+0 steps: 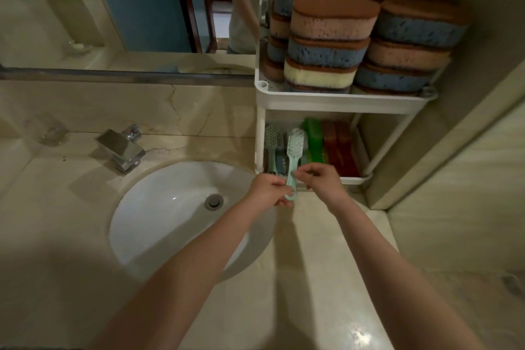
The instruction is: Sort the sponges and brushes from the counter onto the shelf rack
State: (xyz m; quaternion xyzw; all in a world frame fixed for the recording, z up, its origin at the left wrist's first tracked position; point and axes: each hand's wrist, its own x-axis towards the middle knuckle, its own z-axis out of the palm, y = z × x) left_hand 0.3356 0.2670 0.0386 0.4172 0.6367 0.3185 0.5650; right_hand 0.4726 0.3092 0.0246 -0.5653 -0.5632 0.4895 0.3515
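Both arms reach forward, left hand (267, 189) and right hand (321, 179) pinched closed.

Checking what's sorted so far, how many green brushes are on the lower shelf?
1: the green brush lies on the lower shelf beside the red brushes; others may be hidden behind.

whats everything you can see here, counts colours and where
sponges: many, brown-topped blue, pink, cream; stacked on the rack's upper shelf
shelf rack: one, white; right of the sink
held brush: one, mint green; in front of the lower shelf
other brushes: several, green, red, pale; lower shelf
sink: one, white; in the counter
faucet: one, chrome; behind the sink
mirror: one; on the wall
left hand: on the brush handle
right hand: on the brush handle
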